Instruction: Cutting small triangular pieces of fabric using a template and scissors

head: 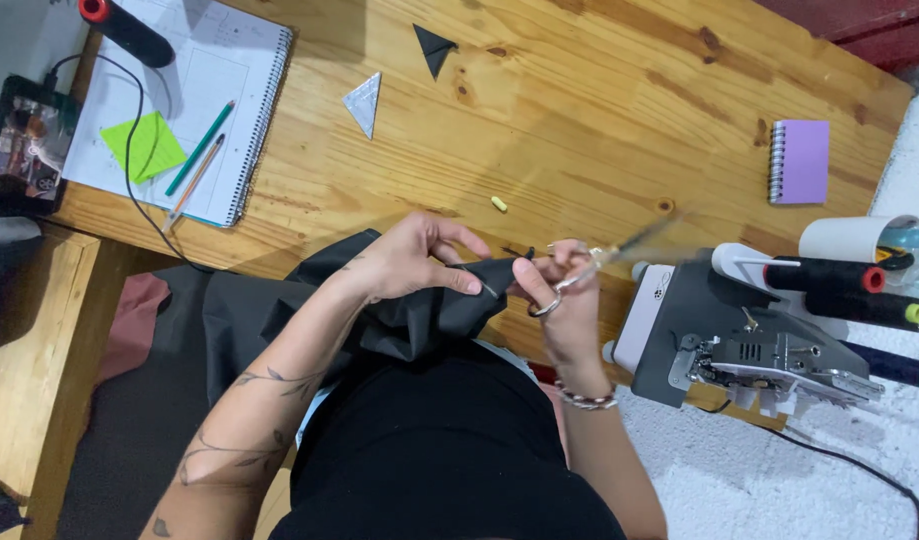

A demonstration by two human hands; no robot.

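Right at the lap, the black fabric [419, 320] is bunched over the tabletop [599, 110] edge. Left hand [414, 262] pinches a fold, fingers clenched on the cloth. Right hand [564, 300] grips scissors [589, 265], blades blurred. Sewing machine [739, 345] beside it; farther off, purple notepad [801, 160], spiral notebook [194, 105].

left hand [414, 262] pinching, right hand [569, 300] fingers curled, wrists close

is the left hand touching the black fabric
Touching. The head view shows the left hand pinching a fold of the black fabric between thumb and fingers, no gap visible.
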